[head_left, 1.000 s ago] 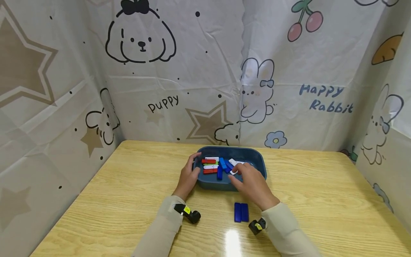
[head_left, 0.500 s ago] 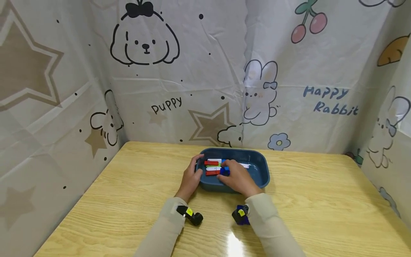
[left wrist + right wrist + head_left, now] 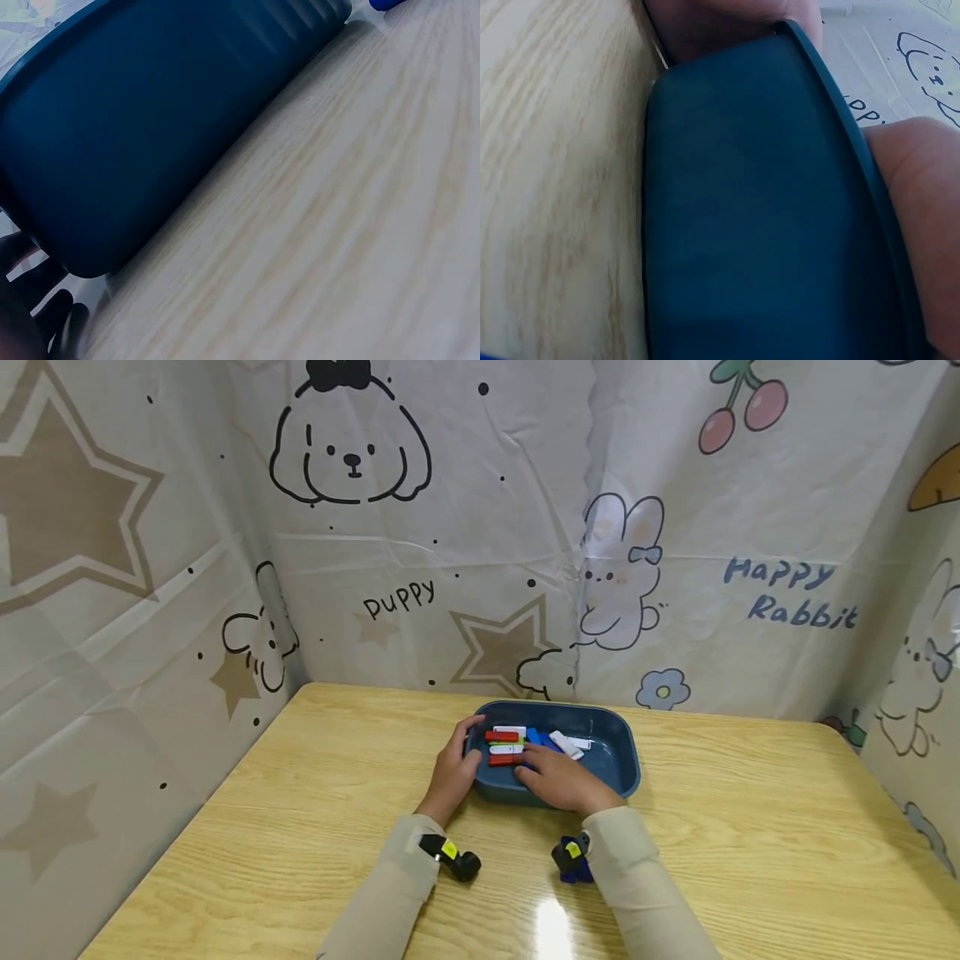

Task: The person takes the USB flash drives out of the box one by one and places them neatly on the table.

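A dark blue-grey plastic bin [image 3: 628, 752] stands near the back of the table. My left hand [image 3: 452, 774] grips its left end, with its fingers along the outside wall in the left wrist view. Over the bin's near rim my right hand [image 3: 564, 779] reaches in, its fingertips down among small flat sticks. A red stick [image 3: 502, 737], a white stick [image 3: 510, 730] and a lower white stick [image 3: 506, 749] lie stacked at the left. Beside them are a blue stick [image 3: 533, 737] and a slanted white stick [image 3: 566, 745]. What the right fingers touch is partly hidden.
Blue pieces [image 3: 576, 872] lie on the wooden table [image 3: 750, 827] in front of the bin, mostly covered by the right wrist camera [image 3: 570, 853]. A printed cloth [image 3: 420, 543] hangs behind the table and along its sides.
My right hand moved left across the bin from the white sticks to the left group, then settled slightly lower, uncovering the slanted white stick. The left hand keeps its place on the bin.
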Available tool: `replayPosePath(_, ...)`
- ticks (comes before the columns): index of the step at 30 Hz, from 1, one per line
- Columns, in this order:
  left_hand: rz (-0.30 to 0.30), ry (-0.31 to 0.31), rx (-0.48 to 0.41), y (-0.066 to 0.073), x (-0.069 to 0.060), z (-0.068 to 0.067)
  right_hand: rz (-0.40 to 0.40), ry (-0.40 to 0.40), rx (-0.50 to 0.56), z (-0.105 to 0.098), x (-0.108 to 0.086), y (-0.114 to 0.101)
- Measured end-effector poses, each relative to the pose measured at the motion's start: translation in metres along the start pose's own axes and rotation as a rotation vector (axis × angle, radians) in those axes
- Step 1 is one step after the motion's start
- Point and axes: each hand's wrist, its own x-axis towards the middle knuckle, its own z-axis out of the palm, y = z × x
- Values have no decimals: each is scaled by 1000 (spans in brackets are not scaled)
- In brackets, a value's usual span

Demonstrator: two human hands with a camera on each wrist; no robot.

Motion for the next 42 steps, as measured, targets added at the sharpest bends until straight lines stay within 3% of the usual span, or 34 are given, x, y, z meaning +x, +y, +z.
replayPosePath(23,7,7,12,2,-1,0,105,-26,-63,-1,0,0)
replayPosePath(34,21,5,6,2,-1,0,92,26,4,-3,1,2)
replayPosePath(42,9,-4,-2,1,-1,0,45,108,64,-3,0,5)
